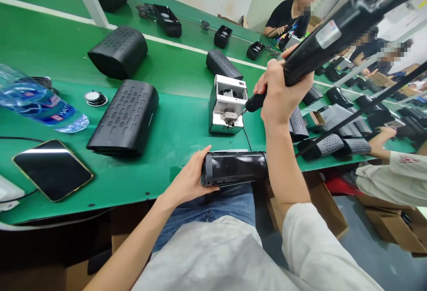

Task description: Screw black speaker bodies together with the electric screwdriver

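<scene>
My right hand [283, 86] is wrapped round a black electric screwdriver [310, 46], whose cord runs off to the upper right. The tool's bit meets the front of a small white screw feeder [228, 104] on the green bench. Near the bench's front edge, my left hand [193, 171] grips the left end of a glossy black speaker housing [235, 167] lying on its side. My right forearm hides that housing's right end.
Textured black speaker shells [125, 117] stand at left, beside a water bottle [43, 99], a phone [53, 169] and a small round speaker driver [96, 98]. More shells [323, 146] lie at right, near a co-worker's hand [383, 135]. Another person [288, 17] sits across the bench.
</scene>
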`<state>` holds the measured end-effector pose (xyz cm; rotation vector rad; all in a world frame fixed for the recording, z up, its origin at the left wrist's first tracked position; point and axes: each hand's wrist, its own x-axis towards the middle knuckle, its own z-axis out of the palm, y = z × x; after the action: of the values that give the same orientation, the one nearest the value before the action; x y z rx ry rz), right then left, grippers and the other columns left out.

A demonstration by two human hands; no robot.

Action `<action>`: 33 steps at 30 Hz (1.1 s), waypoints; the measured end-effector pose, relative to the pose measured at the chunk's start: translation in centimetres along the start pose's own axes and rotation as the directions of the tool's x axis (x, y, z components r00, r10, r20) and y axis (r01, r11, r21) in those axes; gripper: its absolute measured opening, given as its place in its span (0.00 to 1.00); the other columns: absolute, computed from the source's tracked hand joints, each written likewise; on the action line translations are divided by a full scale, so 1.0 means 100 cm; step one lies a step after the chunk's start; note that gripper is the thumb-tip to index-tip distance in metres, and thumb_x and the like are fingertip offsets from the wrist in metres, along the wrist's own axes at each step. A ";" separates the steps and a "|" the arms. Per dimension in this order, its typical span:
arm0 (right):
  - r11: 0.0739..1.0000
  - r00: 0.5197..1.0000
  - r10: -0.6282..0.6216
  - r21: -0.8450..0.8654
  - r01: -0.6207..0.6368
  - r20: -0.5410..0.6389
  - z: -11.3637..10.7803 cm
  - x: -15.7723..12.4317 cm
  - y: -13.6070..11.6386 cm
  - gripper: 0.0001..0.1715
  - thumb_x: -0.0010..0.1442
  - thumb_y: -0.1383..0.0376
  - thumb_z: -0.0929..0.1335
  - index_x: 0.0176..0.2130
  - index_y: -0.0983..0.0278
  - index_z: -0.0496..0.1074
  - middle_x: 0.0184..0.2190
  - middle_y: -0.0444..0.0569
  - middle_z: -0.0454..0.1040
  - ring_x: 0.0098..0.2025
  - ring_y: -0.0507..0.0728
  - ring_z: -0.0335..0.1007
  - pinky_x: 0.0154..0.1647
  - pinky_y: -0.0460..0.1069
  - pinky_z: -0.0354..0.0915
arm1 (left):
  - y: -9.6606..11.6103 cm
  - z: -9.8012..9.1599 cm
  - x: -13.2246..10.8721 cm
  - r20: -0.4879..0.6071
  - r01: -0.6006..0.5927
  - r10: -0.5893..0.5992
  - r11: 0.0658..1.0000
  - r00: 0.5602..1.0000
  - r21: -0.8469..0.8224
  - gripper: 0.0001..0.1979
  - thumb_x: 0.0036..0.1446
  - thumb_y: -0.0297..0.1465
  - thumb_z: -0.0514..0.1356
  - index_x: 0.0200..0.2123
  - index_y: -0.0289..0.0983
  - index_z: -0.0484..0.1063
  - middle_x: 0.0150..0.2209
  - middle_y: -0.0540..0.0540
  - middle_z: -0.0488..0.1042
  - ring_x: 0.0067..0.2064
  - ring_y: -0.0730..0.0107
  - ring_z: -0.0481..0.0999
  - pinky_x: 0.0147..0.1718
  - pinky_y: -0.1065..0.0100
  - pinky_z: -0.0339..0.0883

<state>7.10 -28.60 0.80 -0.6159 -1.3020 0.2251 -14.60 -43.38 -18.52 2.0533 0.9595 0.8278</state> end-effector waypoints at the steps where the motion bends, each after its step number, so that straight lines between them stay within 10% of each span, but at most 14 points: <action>1: 1.000 1.000 -0.002 -0.005 0.002 -0.014 0.002 0.001 0.001 0.34 0.64 0.29 0.74 0.46 0.51 0.67 0.25 0.35 0.62 0.19 0.50 0.56 0.19 0.51 0.61 | 0.000 0.000 0.000 0.002 0.007 -0.007 1.000 1.000 0.004 0.69 0.54 0.35 0.81 0.83 0.50 0.35 0.75 0.30 0.63 0.76 0.31 0.68 0.70 0.34 0.70; 17: 0.993 0.996 0.091 -0.080 -0.090 0.019 0.000 0.007 0.016 0.34 0.68 0.31 0.71 0.46 0.55 0.63 0.26 0.35 0.60 0.18 0.47 0.56 0.21 0.48 0.59 | 0.002 -0.002 0.001 0.012 0.058 -0.059 0.998 0.998 0.024 0.66 0.56 0.38 0.79 0.82 0.47 0.38 0.76 0.28 0.61 0.76 0.34 0.69 0.71 0.37 0.70; 20: 0.988 0.991 0.136 -0.071 -0.134 0.020 -0.020 0.007 -0.010 0.32 0.66 0.33 0.74 0.45 0.53 0.64 0.22 0.33 0.58 0.18 0.48 0.54 0.21 0.49 0.59 | 0.002 -0.003 0.001 0.015 0.051 -0.052 0.998 0.999 0.040 0.65 0.57 0.40 0.78 0.82 0.46 0.38 0.77 0.27 0.60 0.76 0.33 0.68 0.72 0.37 0.69; 26: 0.990 0.994 0.098 0.102 -0.094 -0.043 -0.088 -0.002 -0.112 0.12 0.59 0.69 0.75 0.41 0.56 0.74 0.20 0.34 0.60 0.15 0.50 0.52 0.14 0.50 0.53 | 0.001 -0.005 0.002 0.010 0.091 -0.092 0.994 0.996 0.067 0.65 0.56 0.46 0.77 0.82 0.41 0.39 0.74 0.28 0.65 0.75 0.32 0.71 0.72 0.37 0.69; 33: 0.991 0.982 0.119 -0.036 -0.126 -0.148 -0.136 -0.035 -0.178 0.12 0.59 0.71 0.77 0.38 0.56 0.76 0.20 0.35 0.57 0.16 0.48 0.47 0.15 0.47 0.52 | -0.002 -0.005 0.003 -0.015 0.101 -0.100 0.992 0.995 0.074 0.65 0.56 0.54 0.76 0.82 0.45 0.40 0.61 0.39 0.75 0.60 0.37 0.82 0.62 0.36 0.79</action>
<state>15.76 -48.93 5.74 -0.7392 -1.1325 0.2478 -14.88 -42.88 -18.34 2.0469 1.1059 0.7619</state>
